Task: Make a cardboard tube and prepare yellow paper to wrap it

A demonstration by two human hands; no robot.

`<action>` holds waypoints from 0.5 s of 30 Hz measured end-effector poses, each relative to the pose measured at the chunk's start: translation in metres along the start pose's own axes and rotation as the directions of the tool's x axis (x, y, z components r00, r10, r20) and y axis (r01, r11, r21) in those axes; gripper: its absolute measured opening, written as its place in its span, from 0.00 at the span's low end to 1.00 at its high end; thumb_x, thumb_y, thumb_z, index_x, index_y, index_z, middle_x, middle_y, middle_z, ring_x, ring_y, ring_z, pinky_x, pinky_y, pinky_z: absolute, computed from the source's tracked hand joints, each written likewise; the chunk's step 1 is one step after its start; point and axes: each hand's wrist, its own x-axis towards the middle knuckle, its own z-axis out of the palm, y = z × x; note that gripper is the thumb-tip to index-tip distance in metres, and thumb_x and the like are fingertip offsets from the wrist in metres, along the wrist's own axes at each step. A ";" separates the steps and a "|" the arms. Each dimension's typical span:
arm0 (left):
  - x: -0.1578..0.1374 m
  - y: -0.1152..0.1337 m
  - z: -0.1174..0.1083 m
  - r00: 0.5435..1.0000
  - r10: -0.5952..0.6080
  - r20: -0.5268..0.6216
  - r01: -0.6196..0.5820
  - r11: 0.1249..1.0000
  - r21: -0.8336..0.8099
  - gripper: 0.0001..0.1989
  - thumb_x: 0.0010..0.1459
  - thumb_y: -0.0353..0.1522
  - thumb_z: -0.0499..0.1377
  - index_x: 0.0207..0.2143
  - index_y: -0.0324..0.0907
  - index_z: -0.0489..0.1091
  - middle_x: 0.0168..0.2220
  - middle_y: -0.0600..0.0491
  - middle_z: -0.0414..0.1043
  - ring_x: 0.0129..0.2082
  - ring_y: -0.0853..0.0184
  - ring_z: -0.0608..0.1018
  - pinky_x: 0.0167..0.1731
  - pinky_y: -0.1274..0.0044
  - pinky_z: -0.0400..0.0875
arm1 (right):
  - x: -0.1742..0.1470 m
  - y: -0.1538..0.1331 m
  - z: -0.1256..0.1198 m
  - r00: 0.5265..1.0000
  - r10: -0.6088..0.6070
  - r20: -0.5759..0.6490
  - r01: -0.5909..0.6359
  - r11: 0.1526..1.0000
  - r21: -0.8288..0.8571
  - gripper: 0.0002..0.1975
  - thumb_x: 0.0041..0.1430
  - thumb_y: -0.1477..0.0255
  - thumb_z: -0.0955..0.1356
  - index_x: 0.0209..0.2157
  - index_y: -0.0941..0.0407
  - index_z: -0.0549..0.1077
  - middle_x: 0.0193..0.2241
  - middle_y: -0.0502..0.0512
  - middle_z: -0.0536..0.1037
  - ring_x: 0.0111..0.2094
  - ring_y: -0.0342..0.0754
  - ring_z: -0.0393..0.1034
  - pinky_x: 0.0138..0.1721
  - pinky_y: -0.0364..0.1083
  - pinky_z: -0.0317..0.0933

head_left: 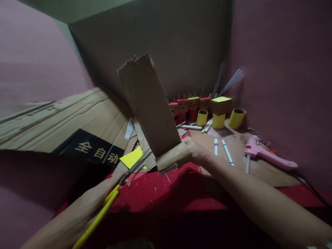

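Observation:
My right hand [193,149] grips the lower end of a long corrugated cardboard strip [150,107], its thumb side against a bent brown flap [172,158]. The strip stands tilted, with a torn upper edge. Yellow-handled scissors [112,197] are in my left hand [110,185], whose fingers are partly hidden behind the handles. Their dark blades point up and right, close to the cardboard's lower left corner; I cannot tell whether they touch it. Yellow paper [132,158] lies behind the blades.
A large printed cardboard sheet [98,117] leans at left. Several box-headed figures [193,103] stand at the back, beside yellow tubes [237,118]. Markers [227,152] and a pink glue gun [269,154] lie at right on cardboard. Scraps dot the red tabletop [166,193].

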 end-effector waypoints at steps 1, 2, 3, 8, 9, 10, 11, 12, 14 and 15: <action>-0.003 0.000 0.007 0.998 -0.017 0.064 0.020 0.999 -0.045 0.25 0.46 0.45 0.63 0.44 0.42 0.72 0.27 0.49 0.78 0.31 0.54 0.80 0.34 0.65 0.76 | 0.000 0.001 -0.001 1.000 -0.001 0.010 0.001 1.000 0.000 0.16 0.42 0.68 0.72 0.34 0.62 0.79 0.17 0.57 0.77 0.14 0.47 0.70 0.17 0.43 0.67; -0.006 0.001 0.013 0.993 -0.026 0.113 0.033 0.997 -0.065 0.25 0.48 0.45 0.62 0.46 0.43 0.72 0.29 0.49 0.79 0.33 0.53 0.80 0.37 0.64 0.76 | 0.001 0.002 -0.002 1.000 -0.003 0.017 0.003 1.000 0.001 0.16 0.42 0.68 0.72 0.35 0.62 0.79 0.18 0.57 0.78 0.15 0.47 0.70 0.17 0.43 0.67; -0.008 0.001 0.017 0.989 -0.016 0.149 0.026 0.997 -0.071 0.25 0.50 0.45 0.61 0.48 0.44 0.71 0.31 0.49 0.79 0.35 0.54 0.80 0.40 0.64 0.75 | 0.001 0.003 -0.002 1.000 -0.004 0.023 0.004 1.000 0.000 0.16 0.43 0.68 0.72 0.35 0.62 0.79 0.18 0.57 0.78 0.15 0.47 0.71 0.17 0.43 0.67; -0.013 0.004 0.023 0.977 0.073 0.198 -0.086 0.995 0.059 0.22 0.56 0.46 0.55 0.49 0.45 0.71 0.37 0.50 0.80 0.38 0.56 0.81 0.43 0.65 0.75 | -0.003 -0.001 0.001 0.999 0.009 0.045 -0.007 0.999 -0.035 0.14 0.41 0.68 0.71 0.32 0.60 0.79 0.15 0.53 0.76 0.13 0.44 0.68 0.17 0.41 0.66; -0.013 0.006 0.026 0.975 0.094 0.202 -0.116 0.989 0.097 0.22 0.56 0.45 0.55 0.49 0.46 0.71 0.37 0.50 0.80 0.37 0.57 0.81 0.42 0.65 0.75 | -0.004 -0.002 0.003 0.999 0.011 0.048 -0.009 0.999 -0.042 0.14 0.41 0.68 0.71 0.32 0.61 0.79 0.14 0.52 0.75 0.13 0.44 0.67 0.17 0.41 0.66; -0.014 0.007 0.028 0.973 0.109 0.205 -0.138 0.982 0.132 0.21 0.55 0.44 0.55 0.49 0.46 0.71 0.36 0.51 0.80 0.36 0.57 0.81 0.41 0.66 0.75 | -0.005 -0.003 0.004 0.999 0.012 0.049 -0.010 0.999 -0.045 0.14 0.41 0.69 0.71 0.32 0.61 0.79 0.13 0.52 0.75 0.12 0.43 0.67 0.16 0.40 0.65; -0.014 0.008 0.031 0.971 0.115 0.211 -0.151 0.975 0.165 0.21 0.55 0.43 0.56 0.49 0.47 0.71 0.36 0.51 0.80 0.35 0.57 0.81 0.40 0.66 0.76 | -0.005 -0.003 0.005 0.999 0.015 0.051 -0.012 0.999 -0.050 0.14 0.40 0.69 0.71 0.32 0.62 0.79 0.13 0.52 0.74 0.12 0.43 0.67 0.16 0.40 0.65; -0.014 0.009 0.034 0.970 0.109 0.215 -0.153 0.968 0.201 0.21 0.55 0.43 0.56 0.49 0.47 0.71 0.35 0.51 0.80 0.35 0.57 0.81 0.40 0.66 0.76 | -0.006 -0.003 0.005 0.998 0.016 0.054 -0.013 0.999 -0.053 0.15 0.40 0.70 0.71 0.32 0.62 0.79 0.12 0.52 0.74 0.13 0.44 0.67 0.15 0.40 0.64; -0.013 0.010 0.038 0.973 0.160 0.166 -0.209 0.915 0.345 0.21 0.55 0.45 0.55 0.47 0.47 0.73 0.32 0.51 0.80 0.34 0.56 0.81 0.38 0.65 0.77 | -0.006 -0.002 0.005 0.998 0.012 0.060 -0.008 0.998 -0.055 0.15 0.41 0.71 0.71 0.33 0.63 0.78 0.12 0.53 0.74 0.13 0.44 0.68 0.15 0.39 0.63; -0.012 0.010 0.038 0.961 0.251 0.116 -0.276 0.847 0.453 0.21 0.54 0.46 0.55 0.46 0.46 0.74 0.31 0.51 0.80 0.33 0.56 0.81 0.37 0.65 0.77 | -0.006 -0.001 0.004 0.998 0.009 0.062 -0.005 0.998 -0.059 0.15 0.41 0.71 0.71 0.33 0.64 0.78 0.13 0.53 0.74 0.13 0.44 0.68 0.15 0.39 0.63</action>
